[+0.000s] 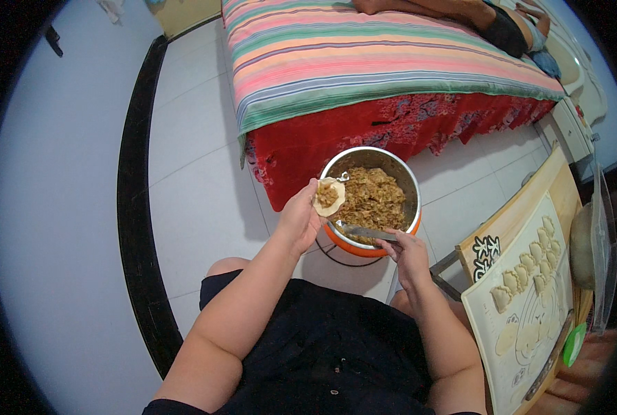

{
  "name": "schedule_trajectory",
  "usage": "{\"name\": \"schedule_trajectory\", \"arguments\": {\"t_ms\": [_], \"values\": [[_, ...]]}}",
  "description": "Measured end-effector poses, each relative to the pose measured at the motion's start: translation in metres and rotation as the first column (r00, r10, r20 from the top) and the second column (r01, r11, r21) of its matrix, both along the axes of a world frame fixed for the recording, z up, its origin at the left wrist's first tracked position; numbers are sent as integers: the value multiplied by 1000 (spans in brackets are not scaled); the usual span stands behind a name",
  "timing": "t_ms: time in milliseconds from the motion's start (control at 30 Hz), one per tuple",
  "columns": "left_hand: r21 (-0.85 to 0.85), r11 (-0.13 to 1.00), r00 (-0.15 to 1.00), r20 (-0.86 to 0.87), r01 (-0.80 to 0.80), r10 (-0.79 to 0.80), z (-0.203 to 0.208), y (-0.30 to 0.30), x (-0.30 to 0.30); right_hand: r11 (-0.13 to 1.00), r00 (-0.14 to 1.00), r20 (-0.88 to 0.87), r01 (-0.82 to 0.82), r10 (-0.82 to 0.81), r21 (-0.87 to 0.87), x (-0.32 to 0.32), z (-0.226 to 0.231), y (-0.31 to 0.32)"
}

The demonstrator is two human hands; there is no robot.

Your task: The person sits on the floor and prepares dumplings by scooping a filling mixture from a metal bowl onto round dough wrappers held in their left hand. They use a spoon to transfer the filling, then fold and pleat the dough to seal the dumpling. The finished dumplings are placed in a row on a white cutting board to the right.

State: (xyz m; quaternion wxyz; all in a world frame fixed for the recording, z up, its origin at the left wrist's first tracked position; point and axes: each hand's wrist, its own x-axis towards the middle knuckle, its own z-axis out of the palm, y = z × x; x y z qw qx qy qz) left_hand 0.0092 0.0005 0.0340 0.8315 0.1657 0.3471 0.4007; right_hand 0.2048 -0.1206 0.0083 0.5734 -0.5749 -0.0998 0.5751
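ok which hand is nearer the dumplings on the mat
Right: the right hand is left of the dumplings; the left hand is farther left, holding a filled wrapper.

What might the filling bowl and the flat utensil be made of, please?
The filling bowl looks like polished metal, probably stainless steel, from its bright silvery rim. The flat utensil seems smooth metal too, given its grey sheen; which metal is unclear.

2 bare hands (300, 220) (408, 259) forward, both partly curled, left slightly farther out.
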Motion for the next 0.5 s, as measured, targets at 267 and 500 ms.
{"name": "schedule_trajectory", "arguments": {"t_ms": [267, 500], "values": [[-1, 1000, 1000, 3, -12, 12, 0, 0, -3, 999, 999, -37, -25, 24, -36, 11, 3, 0], [-12, 999, 999, -30, -40, 40, -1, -1, 1, 998, 986, -165, 28, -35, -48, -2, -4, 6]]}}
